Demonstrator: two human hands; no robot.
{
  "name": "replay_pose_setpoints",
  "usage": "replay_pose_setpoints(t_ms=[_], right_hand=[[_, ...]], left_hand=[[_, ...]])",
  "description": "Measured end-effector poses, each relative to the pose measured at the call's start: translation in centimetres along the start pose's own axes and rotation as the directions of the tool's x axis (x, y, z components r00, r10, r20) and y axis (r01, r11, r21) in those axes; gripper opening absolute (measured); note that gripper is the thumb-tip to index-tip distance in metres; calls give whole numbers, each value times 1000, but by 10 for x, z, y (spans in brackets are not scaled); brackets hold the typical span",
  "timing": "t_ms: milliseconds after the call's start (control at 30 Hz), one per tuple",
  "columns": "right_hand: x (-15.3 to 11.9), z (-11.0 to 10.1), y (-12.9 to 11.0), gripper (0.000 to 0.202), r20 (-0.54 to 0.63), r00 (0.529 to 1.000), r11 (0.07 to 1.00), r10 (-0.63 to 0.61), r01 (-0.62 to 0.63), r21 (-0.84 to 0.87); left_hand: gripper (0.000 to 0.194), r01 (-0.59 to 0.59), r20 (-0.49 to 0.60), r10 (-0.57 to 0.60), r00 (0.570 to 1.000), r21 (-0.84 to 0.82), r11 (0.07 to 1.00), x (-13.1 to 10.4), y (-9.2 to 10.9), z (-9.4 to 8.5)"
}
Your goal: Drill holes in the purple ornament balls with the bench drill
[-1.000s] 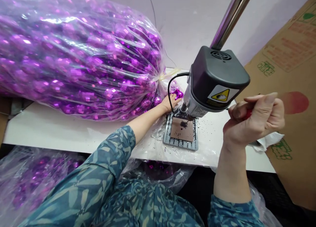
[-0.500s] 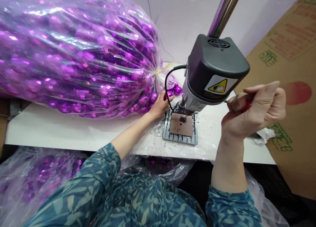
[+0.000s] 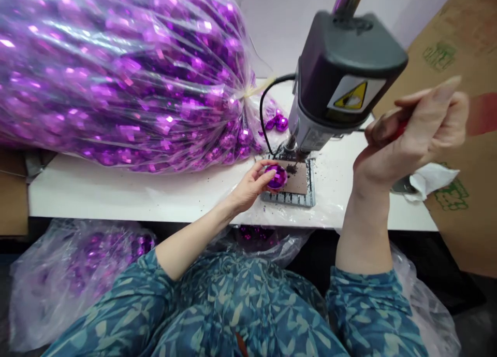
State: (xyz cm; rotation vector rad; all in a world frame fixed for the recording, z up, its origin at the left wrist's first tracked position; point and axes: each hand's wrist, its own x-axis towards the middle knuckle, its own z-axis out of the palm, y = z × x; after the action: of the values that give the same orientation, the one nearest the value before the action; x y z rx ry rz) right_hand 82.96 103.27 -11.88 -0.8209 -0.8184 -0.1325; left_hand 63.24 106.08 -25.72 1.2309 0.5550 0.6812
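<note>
Between its thumb and fingers, my left hand [image 3: 252, 186] holds a purple mirrored ball [image 3: 277, 176] over the left part of the drill press base [image 3: 289, 198]. A brown board [image 3: 298, 183] lies on that base, with dark shavings around the spot below the drill. Above it hangs the dark drill press head [image 3: 349, 67], bearing a yellow warning label. My right hand [image 3: 419, 129] is closed around the red-ended feed lever [image 3: 399, 131] at the right of the head; the fingers hide most of the lever.
A large tied clear bag of purple mirrored balls [image 3: 135, 87] fills the left of the white table [image 3: 116, 191]. Loose balls [image 3: 281, 123] lie by its knot. A cardboard box [image 3: 466, 201] and a white tissue [image 3: 433, 181] are at the right. Another plastic bag [image 3: 77, 274] sits below the table.
My left hand has come back from beside the tied bag toward the drill press base, now with a ball in it. My right hand stays on the lever. The view has shifted slightly.
</note>
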Motion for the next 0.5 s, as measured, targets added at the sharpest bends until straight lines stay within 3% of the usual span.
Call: replay_pose_setpoints(t_ms=[67,133,200,300,367,467,500], right_hand=[[0,1,1,43,12,999,999,-33,34,-20],[1,2,0,48,27,999,998,-42,43,-41],[1,4,-3,52,24,999,999,-21,22,-48],[0,7,-7,53,5,1000,999,3,-3,-40],[-1,8,-9,52,4,1000,999,10,-10,-44],[0,6,-8,52,34,999,999,9,-7,-47],[0,6,-7,52,38,999,999,9,-8,-42]], left_hand=[[41,83,220,-124,968,183,980,-23,-3,6],[34,74,333,-235,913,433,899,-52,-8,15],[33,13,320,-250,914,592,806,-80,-13,30],[41,-66,349,-215,912,643,763,-108,-20,54],[42,-80,385,-273,882,693,717,-113,-29,65],[35,8,288,-406,868,808,590,-103,-52,71],[33,59,267,-438,858,797,601,-97,-61,72]])
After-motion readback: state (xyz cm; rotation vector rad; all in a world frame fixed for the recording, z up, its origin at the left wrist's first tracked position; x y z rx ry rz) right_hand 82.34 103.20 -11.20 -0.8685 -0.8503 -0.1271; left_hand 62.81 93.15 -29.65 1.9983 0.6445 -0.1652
